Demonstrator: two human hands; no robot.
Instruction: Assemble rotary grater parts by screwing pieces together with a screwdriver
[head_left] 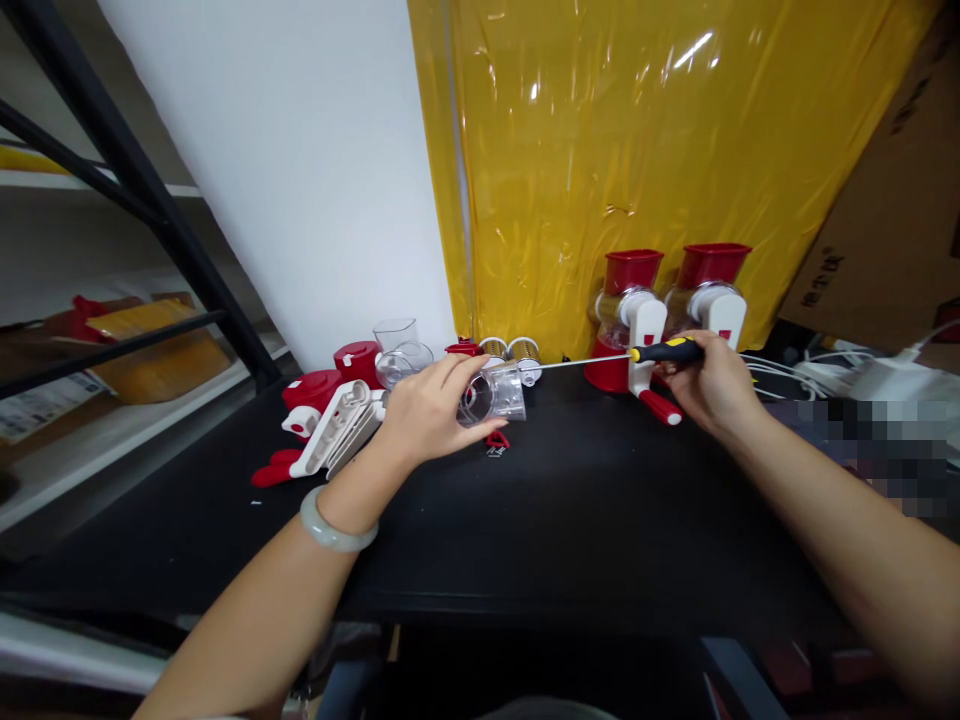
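Note:
My left hand (431,405), with a pale bangle on the wrist, is closed around a clear plastic grater housing (504,392). In my right hand (712,385) is the black-and-yellow handle of a screwdriver (664,351). Its long shaft points left, and the tip reaches the right side of the clear housing; whether it sits in a screw I cannot make out. Just below the housing lie a small red part (496,438) and several small screws (496,453). Two metal grater drums (525,358) stand right behind the housing.
Two assembled red-and-white rotary graters (634,320) stand at the back right. White crank arms (330,430) with red handles, red bases (356,362) and another clear housing (397,345) sit at the left. White cables (787,375) lie right, on the black table (525,540). A yellow plastic sheet (637,150) hangs behind.

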